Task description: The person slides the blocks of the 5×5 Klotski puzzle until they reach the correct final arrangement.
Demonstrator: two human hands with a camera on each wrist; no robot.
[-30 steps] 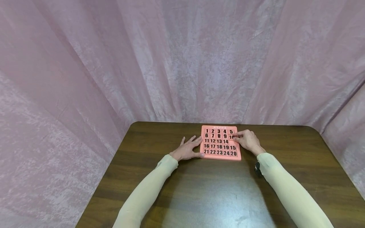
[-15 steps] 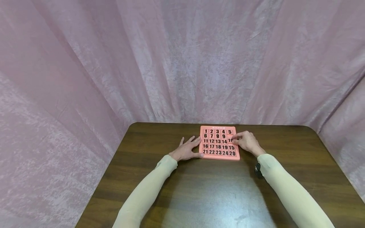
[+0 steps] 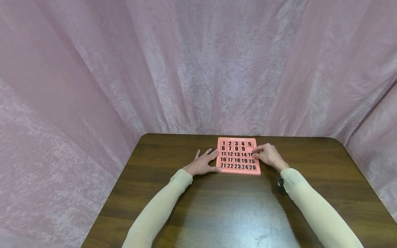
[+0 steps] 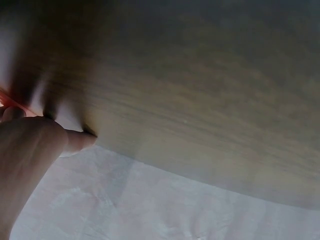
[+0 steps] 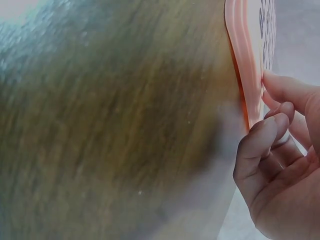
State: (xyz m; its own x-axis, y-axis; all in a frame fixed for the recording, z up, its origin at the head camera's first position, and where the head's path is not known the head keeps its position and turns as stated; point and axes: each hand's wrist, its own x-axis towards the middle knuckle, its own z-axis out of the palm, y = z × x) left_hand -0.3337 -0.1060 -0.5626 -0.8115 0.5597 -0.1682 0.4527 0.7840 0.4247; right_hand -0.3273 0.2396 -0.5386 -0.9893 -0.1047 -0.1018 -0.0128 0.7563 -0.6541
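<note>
Head: left fingers (image 3: pixel 213 154) spread against number board (image 3: pixel 238 171); right fingers (image 3: pixel 258 148) bent on tile 10 (image 3: pixel 250 154) (grip unclear).

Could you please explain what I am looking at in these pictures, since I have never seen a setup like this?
Certainly. There is no machine here: each grip is simply a person's bare hand. The wide picture comes from a camera worn on the head, looking forward and down; the two closer ones come from cameras worn on the wrists. On the brown table, with a pink curtain behind, lies a pink number board. The left hand, fingers spread, touches the board's left edge. The right hand has its fingertips at tile 10, below a gap; I cannot tell whether it pinches the tile.
</note>
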